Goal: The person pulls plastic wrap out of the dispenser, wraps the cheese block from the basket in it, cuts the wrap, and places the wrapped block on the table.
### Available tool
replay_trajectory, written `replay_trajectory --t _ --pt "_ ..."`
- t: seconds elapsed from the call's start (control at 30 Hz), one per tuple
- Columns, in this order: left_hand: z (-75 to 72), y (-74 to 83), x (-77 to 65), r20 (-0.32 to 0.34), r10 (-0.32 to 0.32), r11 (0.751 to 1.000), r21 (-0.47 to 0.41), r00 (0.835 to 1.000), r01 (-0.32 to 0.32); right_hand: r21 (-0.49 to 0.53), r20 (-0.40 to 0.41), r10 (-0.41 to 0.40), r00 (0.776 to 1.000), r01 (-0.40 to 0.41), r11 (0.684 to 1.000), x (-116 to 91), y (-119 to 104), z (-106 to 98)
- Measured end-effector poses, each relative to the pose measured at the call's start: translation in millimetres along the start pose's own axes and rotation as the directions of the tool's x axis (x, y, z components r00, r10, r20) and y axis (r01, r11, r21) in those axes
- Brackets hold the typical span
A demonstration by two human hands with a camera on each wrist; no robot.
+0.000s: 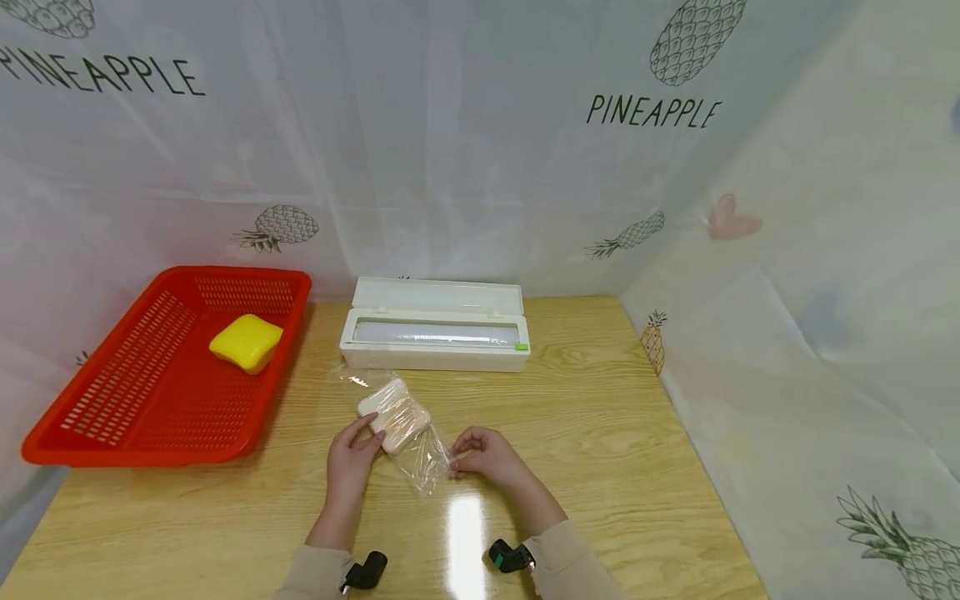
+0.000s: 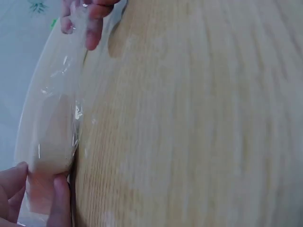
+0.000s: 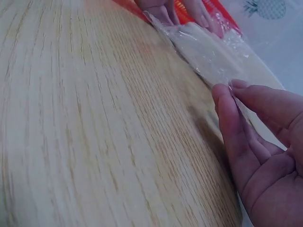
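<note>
A white block with rounded corners lies on the table, covered with clear cling film. My left hand holds its near-left end, with the thumb on one side and a finger on the other. The left wrist view shows the film stretched from the block up to the right hand. Between thumb and forefinger, my right hand pinches the loose end of the film, seen closely as the right hand in the right wrist view.
Behind the block stands a white cling film dispenser, lid raised, its roll showing and a green slider at its right end. A red basket at the left holds a yellow block. Pineapple-printed curtains border the table.
</note>
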State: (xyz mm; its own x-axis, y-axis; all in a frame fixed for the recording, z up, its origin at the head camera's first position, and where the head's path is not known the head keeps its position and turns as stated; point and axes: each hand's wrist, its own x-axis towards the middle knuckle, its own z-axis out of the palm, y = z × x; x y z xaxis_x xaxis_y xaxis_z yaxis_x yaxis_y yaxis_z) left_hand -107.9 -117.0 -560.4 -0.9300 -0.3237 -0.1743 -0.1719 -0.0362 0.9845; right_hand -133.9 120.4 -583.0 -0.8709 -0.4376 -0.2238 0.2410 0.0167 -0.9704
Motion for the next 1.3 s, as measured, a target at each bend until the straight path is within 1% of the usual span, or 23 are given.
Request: replay_trajectory --t 0.07,0.1,0.13,0.2,0.27,0.3,0.37,0.4,0.47,0.53,0.57,0.6,0.63,0.73,0.8,0.87,0.93,1.03,1.1,1.13,1.23,1.27,1.3 --pt "-1.1 -0.2 -2.2 -0.028 0.052 0.992 0.115 0.998 -0.048 0.002 0.01 0.006 1.0 -0.006 1.0 -0.9 1.3 0.1" --pt "-1.6 0.0 -3.6 -0.043 0.09 0.982 0.173 0.995 -0.081 0.005 0.018 0.003 1.0 -0.003 1.0 -1.5 1.8 0.0" --pt "-2.2 0.4 -4.7 -0.056 0.132 0.967 0.227 0.99 -0.117 0.009 0.029 0.001 1.0 -0.001 1.0 -2.2 2.5 -0.2" --pt "-3.1 2.2 -7.4 -0.061 0.23 0.929 0.311 0.971 -0.201 0.024 0.053 0.004 0.999 -0.005 1.0 -3.6 3.3 -0.5" --pt "-3.4 4.0 -9.8 -0.016 0.318 0.89 0.349 0.948 -0.293 0.025 0.07 0.004 0.998 -0.006 1.0 -5.1 3.2 -0.4" --pt "-3.8 4.6 -10.8 0.027 0.358 0.864 0.37 0.933 -0.342 0.026 0.075 0.005 0.997 -0.007 1.0 -5.8 2.9 -0.4" --pt "-4.4 5.1 -12.7 0.138 0.423 0.807 0.391 0.895 -0.442 0.023 0.077 0.006 0.997 -0.008 1.0 -7.0 1.3 -0.1" --pt "-4.8 5.1 -13.9 0.201 0.432 0.782 0.401 0.879 -0.476 0.017 0.077 0.001 0.997 -0.002 1.0 -7.4 0.7 0.2" --pt "-5.7 5.2 -16.5 0.326 0.454 0.722 0.41 0.829 -0.557 0.007 0.075 -0.002 0.997 0.001 1.0 -7.6 -1.0 0.6" --pt "-6.7 5.6 -19.3 0.435 0.456 0.676 0.398 0.776 -0.62 -0.002 0.078 -0.007 0.997 0.007 1.0 -7.4 -2.2 1.0" --pt "-7.0 5.7 -20.4 0.484 0.449 0.656 0.391 0.751 -0.645 -0.005 0.08 -0.007 0.997 0.007 1.0 -7.2 -2.6 1.1" --pt "-7.3 5.8 -21.6 0.527 0.443 0.632 0.389 0.725 -0.67 -0.011 0.08 -0.008 0.997 0.009 1.0 -7.0 -2.9 1.2" --pt "-7.5 5.7 -22.4 0.565 0.443 0.605 0.385 0.696 -0.698 -0.016 0.077 -0.008 0.997 0.01 1.0 -7.0 -3.5 1.2" --pt "-7.4 4.4 -23.4 0.642 0.421 0.536 0.393 0.64 -0.747 -0.03 0.066 -0.004 0.998 0.006 1.0 -6.9 -5.3 1.3" --pt "-7.0 3.0 -23.0 0.672 0.406 0.503 0.401 0.619 -0.765 -0.038 0.059 -0.004 0.998 0.006 0.999 -7.1 -7.1 1.2" --pt "-6.6 1.7 -22.4 0.691 0.396 0.481 0.406 0.605 -0.777 -0.055 0.057 -0.001 0.998 0.004 0.998 -7.4 -8.7 0.7" --pt "-6.1 0.7 -22.0 0.703 0.403 0.45 0.405 0.586 -0.796 -0.078 0.062 -0.009 0.998 0.014 0.997 -8.1 -9.9 0.0" --pt "-5.2 -0.7 -21.8 0.712 0.437 0.383 0.406 0.55 -0.83 -0.118 0.078 -0.015 0.997 0.024 0.993 -9.4 -9.5 -1.9" --pt "-4.1 -1.0 -21.7 0.711 0.473 0.332 0.403 0.52 -0.853 -0.139 0.083 -0.015 0.996 0.026 0.99 -10.5 -9.0 -2.9" --pt "-3.5 -0.9 -21.8 0.708 0.494 0.312 0.398 0.506 -0.862 -0.146 0.084 -0.014 0.996 0.026 0.989 -10.9 -8.8 -3.3" --pt "-1.8 0.4 -20.8 0.687 0.556 0.267 0.384 0.467 -0.884 -0.162 0.092 -0.036 0.995 0.05 0.985 -12.5 -10.0 -4.3" --pt "-1.4 1.2 -20.3 0.677 0.577 0.26 0.378 0.457 -0.889 -0.169 0.092 -0.047 0.995 0.062 0.984 -13.5 -12.9 -3.5" --pt "-1.0 2.3 -19.9 0.667 0.592 0.257 0.376 0.452 -0.891 -0.18 0.09 -0.059 0.994 0.074 0.981 -15.1 -17.7 -2.1"
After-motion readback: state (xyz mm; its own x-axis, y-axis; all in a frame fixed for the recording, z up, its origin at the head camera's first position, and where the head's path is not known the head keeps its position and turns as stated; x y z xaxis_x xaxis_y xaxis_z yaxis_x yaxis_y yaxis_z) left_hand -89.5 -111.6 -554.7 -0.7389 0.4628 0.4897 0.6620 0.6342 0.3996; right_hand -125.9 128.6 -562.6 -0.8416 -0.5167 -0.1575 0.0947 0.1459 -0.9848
